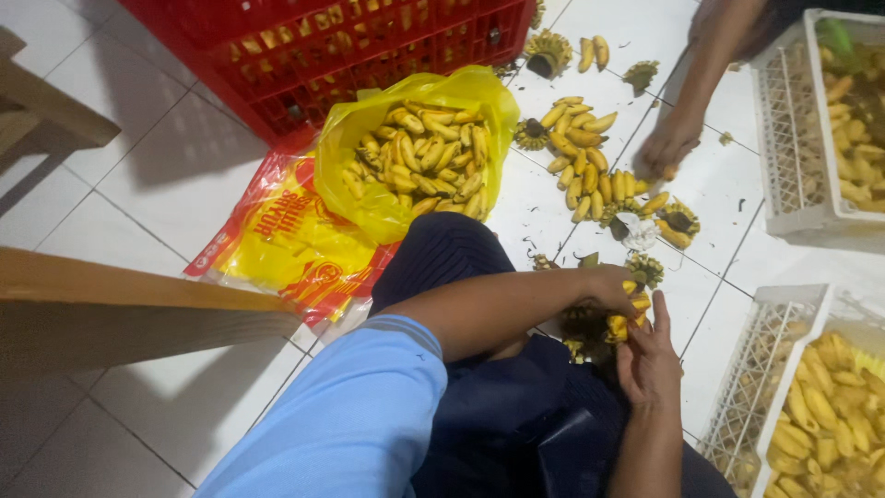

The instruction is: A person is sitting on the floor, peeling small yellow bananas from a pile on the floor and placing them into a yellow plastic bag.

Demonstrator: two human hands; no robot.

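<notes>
Already much done: yellow bag (479, 101) and white crate (834, 406) hold loose bananas. Left hand (613, 286) and right hand (650, 364) grasp banana bunch (613, 325), apparently pulling fruit; floor pile (585, 157) remains.

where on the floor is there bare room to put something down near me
Bare white tile floor lies open left of the yellow plastic bag of small bananas, below the red plastic crate. It is crowded between that bag and the white plastic crates, where loose bananas lie.
</notes>
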